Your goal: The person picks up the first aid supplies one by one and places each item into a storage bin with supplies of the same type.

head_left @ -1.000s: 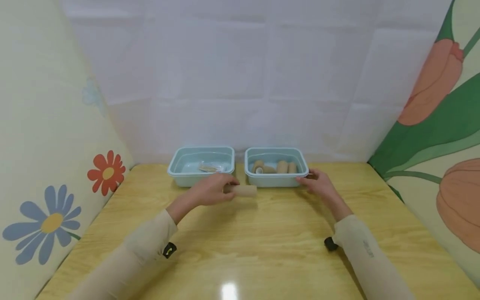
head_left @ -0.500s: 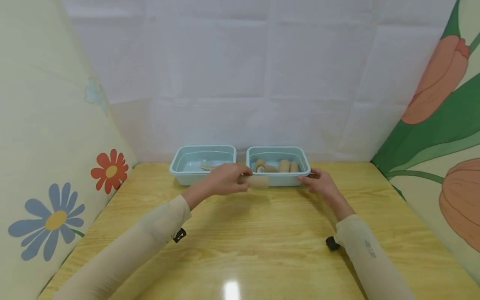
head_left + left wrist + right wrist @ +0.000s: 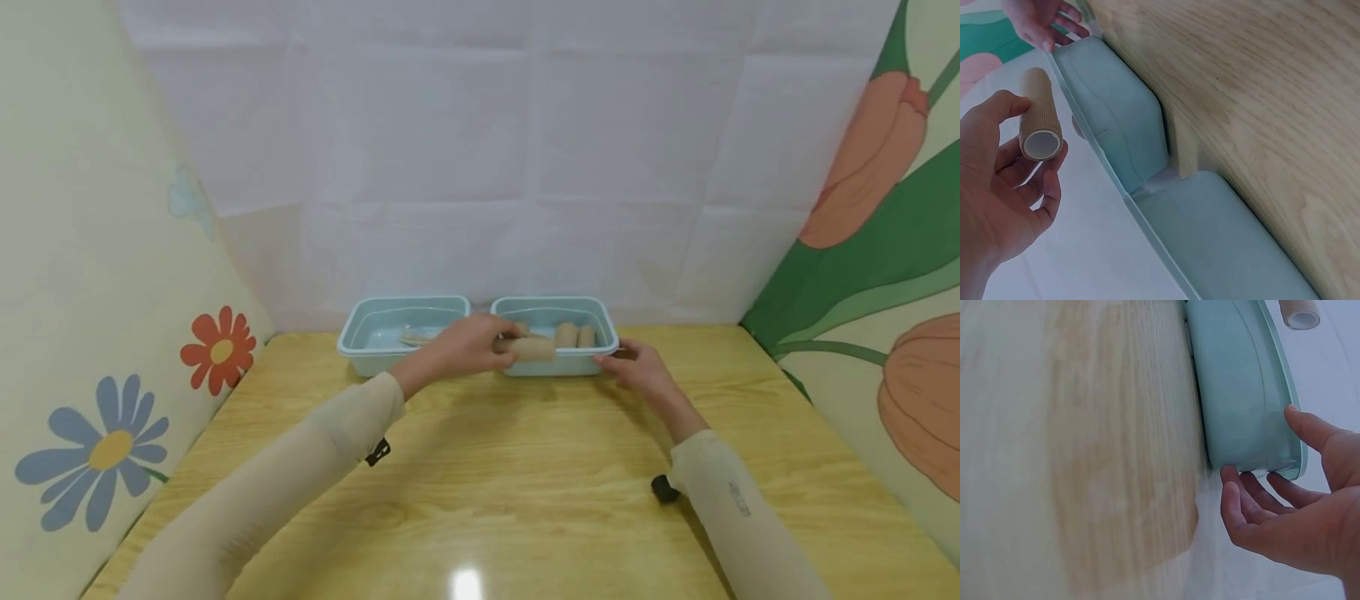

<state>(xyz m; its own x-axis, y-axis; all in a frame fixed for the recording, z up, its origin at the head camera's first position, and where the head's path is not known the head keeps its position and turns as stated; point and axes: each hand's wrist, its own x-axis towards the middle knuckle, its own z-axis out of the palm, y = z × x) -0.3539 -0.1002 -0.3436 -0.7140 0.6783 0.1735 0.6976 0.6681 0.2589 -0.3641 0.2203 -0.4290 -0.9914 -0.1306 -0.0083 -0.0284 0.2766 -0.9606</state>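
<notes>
My left hand point(image 3: 468, 346) pinches a tan bandage roll point(image 3: 534, 349) between thumb and fingers, above the front rim of the right light-blue bin point(image 3: 588, 365). In the left wrist view the roll point(image 3: 1040, 115) shows a ribbed wrap and a hollow white core. Several similar tan rolls point(image 3: 566, 335) lie inside that bin, some hidden behind the held one. At the bin's right front corner, my right hand point(image 3: 641, 367) grips the end. The right wrist view shows its thumb on the rim and its fingers curled against the end wall point(image 3: 1247, 425).
A second light-blue bin point(image 3: 363, 360) stands to the left, with a small clear-wrapped packet point(image 3: 415, 338) inside. Both bins stand at the back of the wood-grain table point(image 3: 525, 483), before a white sheet point(image 3: 427, 167). Flower-painted panels point(image 3: 97, 250) flank the table.
My left hand has carried the bandage roll rightward and up, from in front of the gap between the bins to over the right bin's front rim. My right hand stays at the corner.
</notes>
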